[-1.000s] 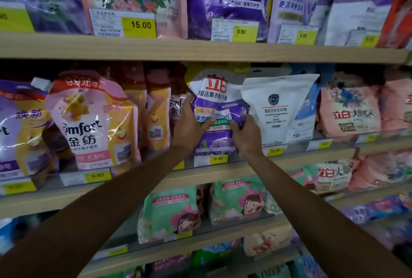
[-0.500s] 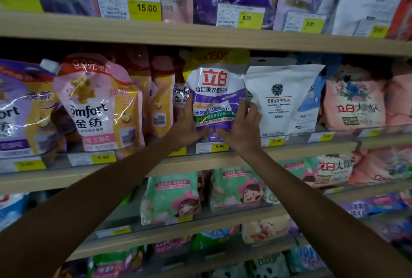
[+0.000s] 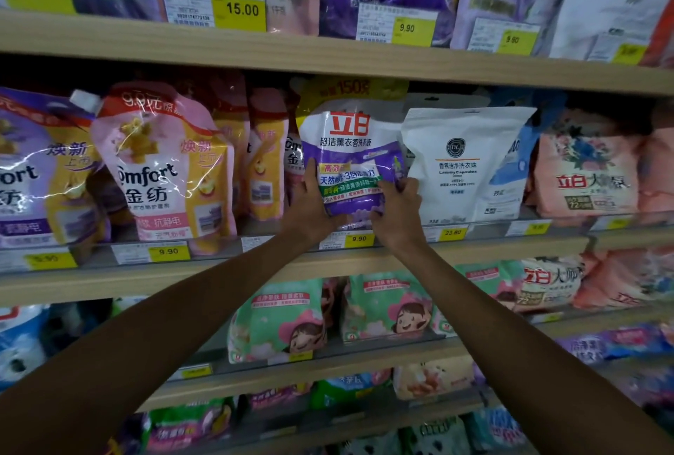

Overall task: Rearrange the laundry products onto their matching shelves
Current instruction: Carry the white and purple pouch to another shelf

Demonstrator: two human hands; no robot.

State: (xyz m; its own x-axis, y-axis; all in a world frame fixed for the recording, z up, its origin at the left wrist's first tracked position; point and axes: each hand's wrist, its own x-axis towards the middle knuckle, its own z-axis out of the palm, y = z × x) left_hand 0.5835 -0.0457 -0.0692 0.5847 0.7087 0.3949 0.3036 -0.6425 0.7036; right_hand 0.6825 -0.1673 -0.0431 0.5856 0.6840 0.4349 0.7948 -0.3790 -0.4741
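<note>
A purple and white detergent pouch (image 3: 352,148) with red characters stands upright on the middle shelf (image 3: 219,272), above a 9.90 price tag (image 3: 359,238). My left hand (image 3: 310,206) grips its lower left edge, thumb on the front. My right hand (image 3: 395,216) grips its lower right corner. A white laundry-capsule bag (image 3: 461,163) touches the pouch on the right. Orange and pink softener pouches (image 3: 264,163) stand on its left.
Pink and yellow Comfort pouches (image 3: 160,166) fill the left of the middle shelf, pink bags (image 3: 587,170) the right. The upper shelf (image 3: 328,57) holds purple and floral bags. Green bags (image 3: 281,319) sit on the shelf below. Price tags line the shelf edges.
The pouch has been pushed back and stood straighter on the shelf. Both hands slid down to its lower corners. The view has tilted down slightly.
</note>
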